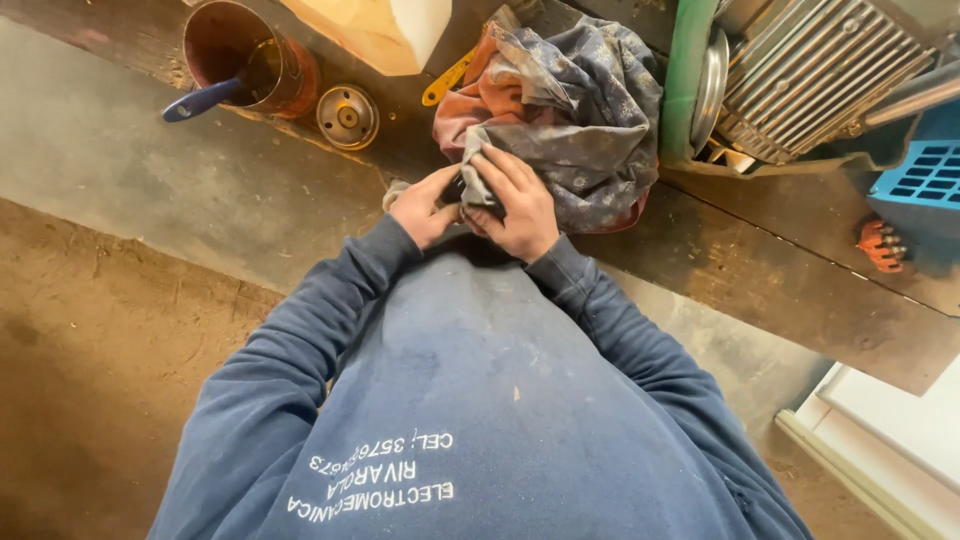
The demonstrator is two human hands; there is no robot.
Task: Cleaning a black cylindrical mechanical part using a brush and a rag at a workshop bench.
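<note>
Head view, looking down your chest. Your left hand (pixel 425 208) and right hand (pixel 512 200) meet at the near edge of the worktop (pixel 760 270), both clenched on a fold of the grey patterned rag (pixel 580 110), which is heaped just beyond your knuckles; a small dark part between your palms is mostly hidden. The rag looks soft, light and limp, probably oily, so bunch it thickly where you grip. Further back stand a rusty can (pixel 250 55) with a blue-handled brush (pixel 200 100), a round metal disc (pixel 347 117) and a finned motor housing (pixel 820 70).
</note>
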